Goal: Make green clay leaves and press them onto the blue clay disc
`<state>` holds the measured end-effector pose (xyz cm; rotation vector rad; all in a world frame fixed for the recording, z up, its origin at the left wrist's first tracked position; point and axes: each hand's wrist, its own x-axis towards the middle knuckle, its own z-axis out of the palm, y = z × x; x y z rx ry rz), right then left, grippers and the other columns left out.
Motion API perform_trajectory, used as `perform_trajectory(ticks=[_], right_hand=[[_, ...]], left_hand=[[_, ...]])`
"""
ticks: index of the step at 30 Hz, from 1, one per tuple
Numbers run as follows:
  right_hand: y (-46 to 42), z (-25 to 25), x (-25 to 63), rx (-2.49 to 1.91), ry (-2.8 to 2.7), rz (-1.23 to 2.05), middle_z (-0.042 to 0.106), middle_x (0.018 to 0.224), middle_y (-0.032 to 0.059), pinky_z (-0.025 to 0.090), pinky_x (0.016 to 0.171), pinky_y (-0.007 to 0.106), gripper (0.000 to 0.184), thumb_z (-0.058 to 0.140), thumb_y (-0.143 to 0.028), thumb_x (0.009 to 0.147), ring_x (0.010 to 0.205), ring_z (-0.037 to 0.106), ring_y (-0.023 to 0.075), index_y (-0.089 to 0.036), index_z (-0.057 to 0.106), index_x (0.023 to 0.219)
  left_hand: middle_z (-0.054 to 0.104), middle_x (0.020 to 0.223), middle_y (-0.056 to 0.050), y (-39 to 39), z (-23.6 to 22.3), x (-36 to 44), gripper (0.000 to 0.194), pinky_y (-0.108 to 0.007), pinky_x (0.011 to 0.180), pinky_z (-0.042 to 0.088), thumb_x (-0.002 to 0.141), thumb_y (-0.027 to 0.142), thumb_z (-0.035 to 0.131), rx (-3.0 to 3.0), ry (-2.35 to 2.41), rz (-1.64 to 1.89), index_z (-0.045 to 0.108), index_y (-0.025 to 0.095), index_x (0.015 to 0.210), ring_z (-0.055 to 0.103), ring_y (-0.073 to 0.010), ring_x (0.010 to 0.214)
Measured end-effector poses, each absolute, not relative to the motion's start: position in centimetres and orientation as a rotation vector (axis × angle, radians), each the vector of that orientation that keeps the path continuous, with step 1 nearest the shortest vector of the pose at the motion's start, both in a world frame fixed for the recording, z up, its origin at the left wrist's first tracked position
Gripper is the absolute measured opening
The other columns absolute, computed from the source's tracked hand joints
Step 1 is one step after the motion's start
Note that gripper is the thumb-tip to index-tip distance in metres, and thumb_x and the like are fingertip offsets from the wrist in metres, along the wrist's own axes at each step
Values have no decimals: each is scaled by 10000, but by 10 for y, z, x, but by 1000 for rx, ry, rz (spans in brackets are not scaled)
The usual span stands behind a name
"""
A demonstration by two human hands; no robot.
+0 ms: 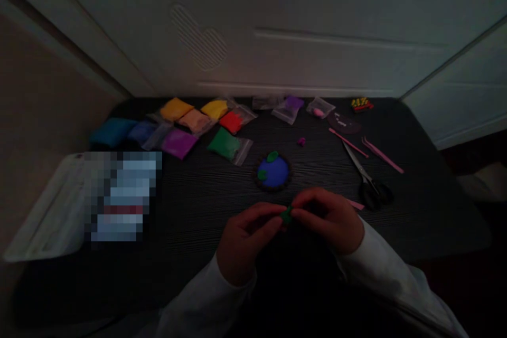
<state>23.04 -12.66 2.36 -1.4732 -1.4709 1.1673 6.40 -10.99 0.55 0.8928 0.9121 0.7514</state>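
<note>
Close to the table's near edge, my left hand [247, 237] pinches a small piece of green clay [285, 215] between thumb and fingers. My right hand [330, 219] pinches the same piece from the other side, its fingertips meeting its upper right end. Just beyond my hands lies a round clay disc [274, 173] with a blue middle and a dark beaded rim. Two green leaf-like bits rest on it, one at the top and one at the left. A bag of green clay [225, 144] lies further back.
Several bags of coloured clay, such as an orange one [176, 110], line the back left. Black-handled scissors [366, 177], pink tweezers [382, 155] and a pink stick tool [348, 142] lie right. A purple clay bit [301, 142] sits mid-table. A blurred screen [127, 195] is left.
</note>
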Motion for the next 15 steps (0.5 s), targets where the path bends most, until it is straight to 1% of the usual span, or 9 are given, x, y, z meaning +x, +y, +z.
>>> perform_trajectory(ticks=[2,5,8,11,13,15], right_hand=[[-129,21,226,-1436,-1497,1086,630,738,27,455,618,243,105,572,-245,732,685,575,116,-170,610,795],[-135,18,218,-1348,-1497,933,644,803,53,466,684,249,124,556,-203,743,757,586,122,-159,625,837],[-141,15,210,-1300,-1500,824,636,831,62,473,682,239,196,587,-195,717,770,584,123,-156,620,907],[-146,9,205,-1262,-1522,717,633,844,55,476,700,246,267,620,-202,688,790,579,128,-173,604,953],[-148,4,204,-1257,-1542,644,637,865,56,473,732,258,251,598,-192,707,823,577,132,-187,602,958],[-148,-1,204,-1266,-1556,569,639,875,58,475,738,261,221,566,-180,731,831,579,133,-195,608,947]], left_hand=[[648,705,13,-109,2,64,146,-165,585,459,650,193,648,773,886,755,663,221,793,589,-77,606],[652,729,3,-108,-1,65,214,-181,576,468,596,180,688,631,897,803,652,207,805,594,-88,603],[655,734,-2,-108,-5,64,217,-187,619,470,604,179,683,638,903,818,642,197,816,599,-89,631],[652,750,5,-107,-12,63,214,-177,664,463,612,174,679,724,910,840,638,201,820,603,-93,701],[644,750,16,-106,-16,63,225,-163,660,458,615,178,677,791,915,861,633,208,834,597,-81,699],[636,746,23,-106,-18,63,239,-158,632,457,624,189,670,858,927,866,626,214,858,586,-66,652]])
